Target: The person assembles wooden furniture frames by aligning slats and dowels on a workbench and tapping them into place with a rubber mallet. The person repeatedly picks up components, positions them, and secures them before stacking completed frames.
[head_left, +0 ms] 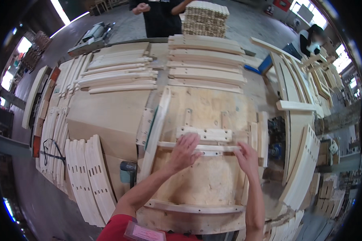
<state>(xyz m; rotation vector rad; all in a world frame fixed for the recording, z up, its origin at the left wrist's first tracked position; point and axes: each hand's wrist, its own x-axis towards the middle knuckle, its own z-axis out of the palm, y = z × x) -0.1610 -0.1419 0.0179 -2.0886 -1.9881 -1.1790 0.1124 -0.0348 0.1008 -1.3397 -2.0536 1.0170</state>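
Observation:
A narrow pale wooden slat lies crosswise in a wooden jig on the plywood board in front of me. My left hand is over its left part, with the thumb on the near side and the fingers on the far side. The fingers of my right hand close on its right end. Just beyond the slat sits a screwed-down wooden block. A long slanted wooden post stands at the jig's left side. A curved rail lies along the near side.
Stacks of slats and thinner strips lie at the back. Slotted boards lean at the left, near a tool with a dark handle. Holed rails stand at right. One person stands beyond the table, another works far right.

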